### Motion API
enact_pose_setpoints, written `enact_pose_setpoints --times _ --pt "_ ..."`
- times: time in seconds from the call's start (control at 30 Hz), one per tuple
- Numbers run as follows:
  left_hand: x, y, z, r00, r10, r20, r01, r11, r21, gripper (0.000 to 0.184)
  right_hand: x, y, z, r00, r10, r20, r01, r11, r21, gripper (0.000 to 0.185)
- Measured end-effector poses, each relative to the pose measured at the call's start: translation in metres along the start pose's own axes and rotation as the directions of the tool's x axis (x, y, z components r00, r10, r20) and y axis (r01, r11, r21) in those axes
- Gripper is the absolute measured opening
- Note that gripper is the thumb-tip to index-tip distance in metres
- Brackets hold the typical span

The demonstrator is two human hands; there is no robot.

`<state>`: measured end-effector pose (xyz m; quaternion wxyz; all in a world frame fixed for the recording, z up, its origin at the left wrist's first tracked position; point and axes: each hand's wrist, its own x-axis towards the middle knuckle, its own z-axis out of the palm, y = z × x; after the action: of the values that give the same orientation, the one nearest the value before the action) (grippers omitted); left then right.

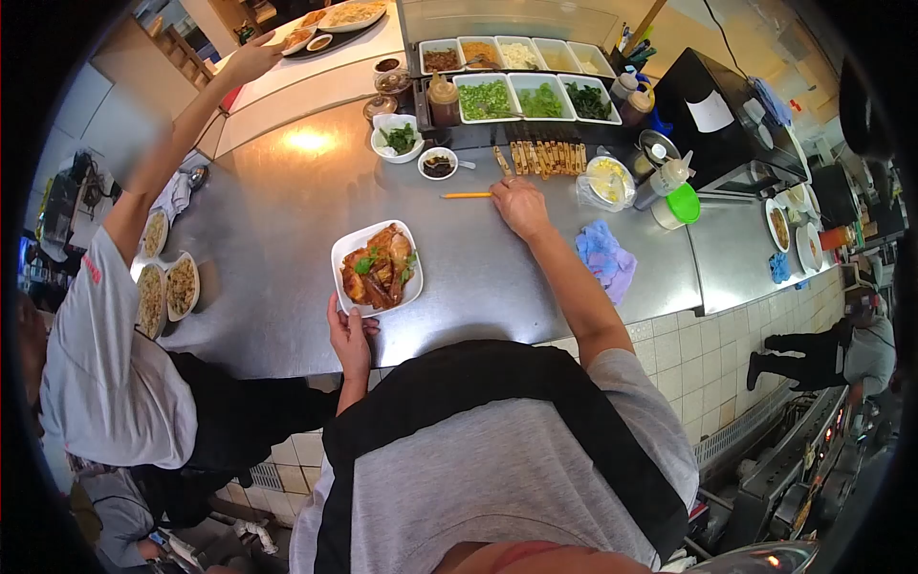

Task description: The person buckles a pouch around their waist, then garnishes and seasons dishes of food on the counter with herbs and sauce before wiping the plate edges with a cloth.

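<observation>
White and squarish, the bowl (339, 251) appears to rest near the front edge of the steel bench (268, 258), filled with browned food (390, 251) and a few green sprigs. The two hands are well apart. The left hand (351, 340) touches the bowl's near side; whether it grips or only steadies it, I cannot tell. The right hand (521, 206) reaches out to the row of clips (559, 159), its fingers curled by one end of a pencil (466, 195) and just beside a lone clip (502, 161) at the row's left; whether they have closed on anything is hidden.

To do this well, I'd keep the left thumb low on the outer wall, clear of the food, and press only enough to stop the bowl sliding, since smooth steel probably gives little hold. For the right hand, a light pinch on a single clip, drawn straight away from its neighbours, should leave the row tidy. The pencil could roll if brushed, so the fingertips are best kept slightly raised over it.
</observation>
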<state>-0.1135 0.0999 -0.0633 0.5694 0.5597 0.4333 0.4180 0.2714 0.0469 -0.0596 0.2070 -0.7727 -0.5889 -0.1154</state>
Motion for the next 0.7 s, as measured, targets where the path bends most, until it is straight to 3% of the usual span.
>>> enact_pose_setpoints --times 0.1,0.2,0.3,0.37,0.47,0.57,0.7 --pt "0.000 -0.004 -0.001 1.000 -0.016 -0.013 0.016 1.000 0.000 0.046 -0.008 -0.007 -0.012 0.992 0.031 0.122 -0.026 0.999 -0.037 0.009" --pt "0.001 -0.001 0.003 0.999 -0.036 -0.026 0.035 0.999 -0.027 0.045 -0.029 -0.007 -0.028 0.995 -0.008 0.096 0.002 0.998 0.058 0.009" --pt "0.000 -0.001 0.004 0.998 -0.043 -0.056 0.043 0.999 0.003 0.045 -0.046 0.012 -0.039 0.987 0.133 -0.092 -0.122 0.986 0.113 0.015" --pt "0.000 -0.003 0.004 0.998 -0.028 -0.060 0.026 0.999 -0.024 0.045 -0.052 0.039 -0.052 0.960 0.212 -0.183 -0.211 0.977 0.028 0.020" --pt "0.000 0.001 0.007 0.997 -0.042 -0.065 0.039 0.998 -0.047 0.045 -0.065 0.068 -0.068 0.929 0.342 -0.142 -0.351 0.935 -0.047 0.022" --pt "0.001 -0.001 0.006 0.996 -0.051 -0.072 0.048 0.998 -0.048 0.045 -0.073 0.090 -0.065 0.919 0.389 -0.068 -0.395 0.911 -0.117 0.023" --pt "0.000 -0.001 0.008 0.995 -0.045 -0.088 0.042 0.998 -0.039 0.044 -0.047 0.084 -0.067 0.922 0.376 -0.094 -0.383 0.919 -0.088 0.025"
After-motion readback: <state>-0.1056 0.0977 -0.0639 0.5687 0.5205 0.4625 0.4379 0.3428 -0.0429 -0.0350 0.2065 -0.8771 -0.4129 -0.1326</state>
